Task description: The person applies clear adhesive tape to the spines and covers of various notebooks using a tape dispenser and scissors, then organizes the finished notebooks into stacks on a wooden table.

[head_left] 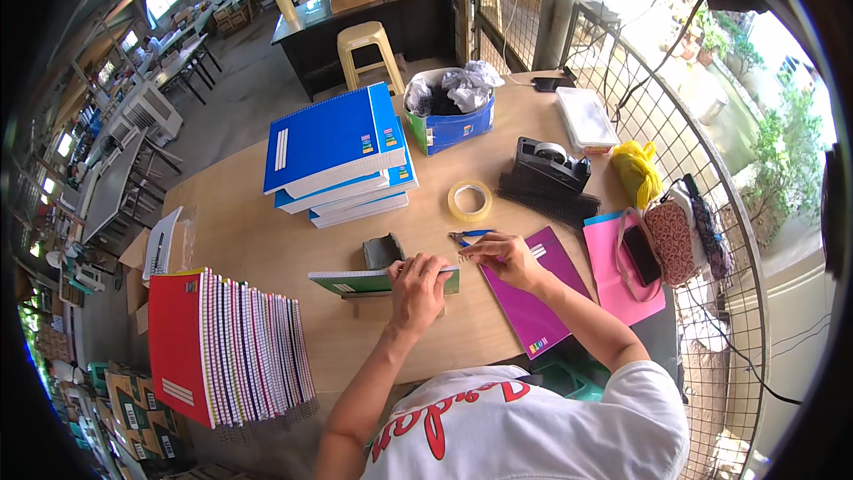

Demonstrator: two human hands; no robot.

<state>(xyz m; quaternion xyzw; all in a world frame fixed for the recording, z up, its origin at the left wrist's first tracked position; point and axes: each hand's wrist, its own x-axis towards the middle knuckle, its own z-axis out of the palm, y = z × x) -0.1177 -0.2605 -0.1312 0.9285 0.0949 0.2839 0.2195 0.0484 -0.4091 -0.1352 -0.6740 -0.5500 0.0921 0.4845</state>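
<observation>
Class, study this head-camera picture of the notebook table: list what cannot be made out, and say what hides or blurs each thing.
1. Head view: the green notebook's right end is covered by the left hand.
2. What the right hand pinches is too small to tell.
3. The blue box's contents are hidden under crumpled bags.
4. The stack of blue notebooks: the lower covers are hidden by the top one.
5. The far tables are bent and tiny near the fisheye rim.

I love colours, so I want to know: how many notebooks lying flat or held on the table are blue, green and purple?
Blue notebooks, stacked: about 4, the lower edges are hard to separate
Green notebook, under the left hand: 1
Purple notebook, under the right hand: 1
Total: about 6
</observation>
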